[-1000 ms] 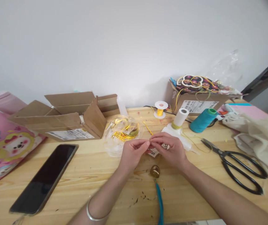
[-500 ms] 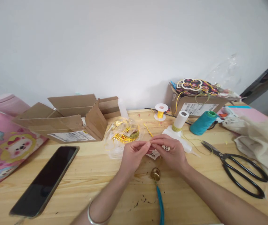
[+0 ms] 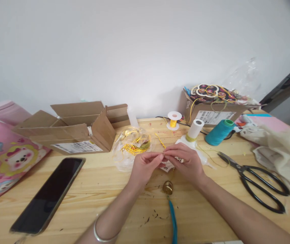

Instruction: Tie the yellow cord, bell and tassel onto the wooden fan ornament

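My left hand (image 3: 145, 168) and my right hand (image 3: 186, 162) meet above the table, thumbs and forefingers pinched together fingertip to fingertip. What sits between the fingertips is too small to make out. Below and partly behind my right fingers is a white cut-out piece (image 3: 168, 166), mostly covered by the hand. Nearer to me lies a brass-coloured bell (image 3: 167, 187), with a teal tassel (image 3: 172, 220) running from it toward the table's front. A short twisted yellow cord (image 3: 160, 140) rests just beyond my fingers.
Scissors (image 3: 253, 181), a teal thread cone (image 3: 220, 132), a white spool (image 3: 195, 129) and a glue bottle (image 3: 203, 156) lie right. A plastic bag of yellow cords (image 3: 136, 145), an open carton (image 3: 84, 134) and a phone (image 3: 48, 195) are left. A filled box (image 3: 211, 113) stands behind.
Both hands keep almost the same place and pinch. The white piece under my right fingers shows slightly differently, and the whole view has shifted a little.
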Demonstrator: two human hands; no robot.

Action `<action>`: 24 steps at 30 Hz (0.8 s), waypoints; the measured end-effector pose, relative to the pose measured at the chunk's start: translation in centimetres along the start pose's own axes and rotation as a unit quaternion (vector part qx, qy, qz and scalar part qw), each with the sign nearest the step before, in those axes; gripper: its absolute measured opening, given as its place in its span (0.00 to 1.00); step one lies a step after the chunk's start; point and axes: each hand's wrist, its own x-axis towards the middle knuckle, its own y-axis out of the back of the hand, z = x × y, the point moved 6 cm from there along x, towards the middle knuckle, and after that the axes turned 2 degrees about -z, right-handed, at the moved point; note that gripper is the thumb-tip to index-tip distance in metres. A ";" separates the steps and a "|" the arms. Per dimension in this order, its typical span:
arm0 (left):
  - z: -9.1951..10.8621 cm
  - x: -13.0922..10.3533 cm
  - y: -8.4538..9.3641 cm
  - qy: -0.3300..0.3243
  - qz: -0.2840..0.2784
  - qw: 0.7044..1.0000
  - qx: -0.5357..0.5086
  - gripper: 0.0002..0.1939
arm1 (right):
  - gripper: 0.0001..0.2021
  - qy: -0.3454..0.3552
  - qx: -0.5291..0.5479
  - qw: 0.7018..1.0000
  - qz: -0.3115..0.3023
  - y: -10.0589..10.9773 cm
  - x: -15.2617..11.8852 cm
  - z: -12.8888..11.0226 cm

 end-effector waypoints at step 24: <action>-0.6 0.1 0.9 -0.001 0.073 0.997 0.011 0.08 | 0.08 0.034 -0.030 0.999 0.014 -1.1 -0.6 -0.4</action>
